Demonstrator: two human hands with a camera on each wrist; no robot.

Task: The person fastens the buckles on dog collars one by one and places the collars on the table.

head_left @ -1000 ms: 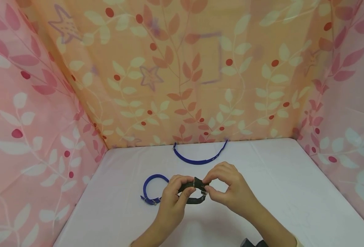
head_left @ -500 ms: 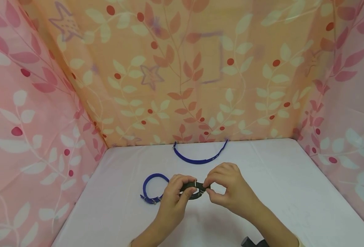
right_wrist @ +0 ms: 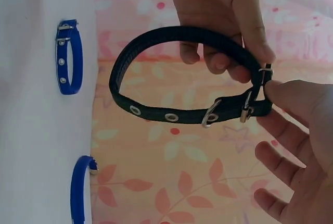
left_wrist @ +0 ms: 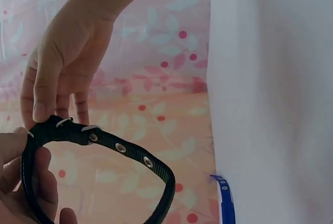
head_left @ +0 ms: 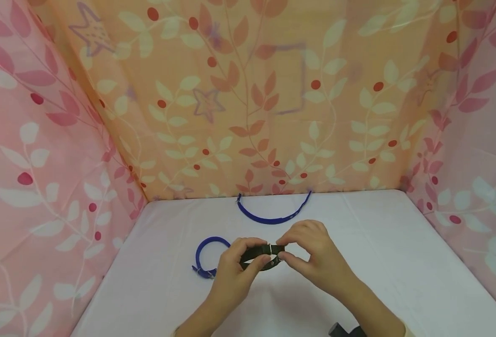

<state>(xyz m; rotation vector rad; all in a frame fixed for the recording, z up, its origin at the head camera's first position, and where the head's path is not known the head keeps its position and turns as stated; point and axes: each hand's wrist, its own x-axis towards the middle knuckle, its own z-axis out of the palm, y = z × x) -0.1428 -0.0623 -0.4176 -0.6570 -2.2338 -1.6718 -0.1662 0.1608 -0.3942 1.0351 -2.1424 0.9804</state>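
Observation:
A dark green collar (head_left: 254, 253) with metal eyelets, buckle and ring is held up over the table between both hands. My left hand (head_left: 233, 271) grips its left side between thumb and fingers. At the other end, my right hand (head_left: 317, 255) pinches the strap with thumb and forefinger, close to a metal loop. In the right wrist view, the collar (right_wrist: 156, 34) forms a closed ring, with the strap through the buckle (right_wrist: 245, 110) and a row of eyelets showing. My fingertips partly cover the part beside the buckle.
On the white table (head_left: 378, 262), a buckled blue collar (head_left: 198, 256) lies left of my left hand. An unbuckled blue collar (head_left: 269, 221) curves near the back edge. A dark object (head_left: 338, 330) shows at the bottom edge. Patterned curtains (head_left: 248, 93) enclose the back and sides.
The green collar has turned in my hands, so its band now lies flatter and its buckle no longer hangs below. The metal loop has shifted right, toward my right fingertips.

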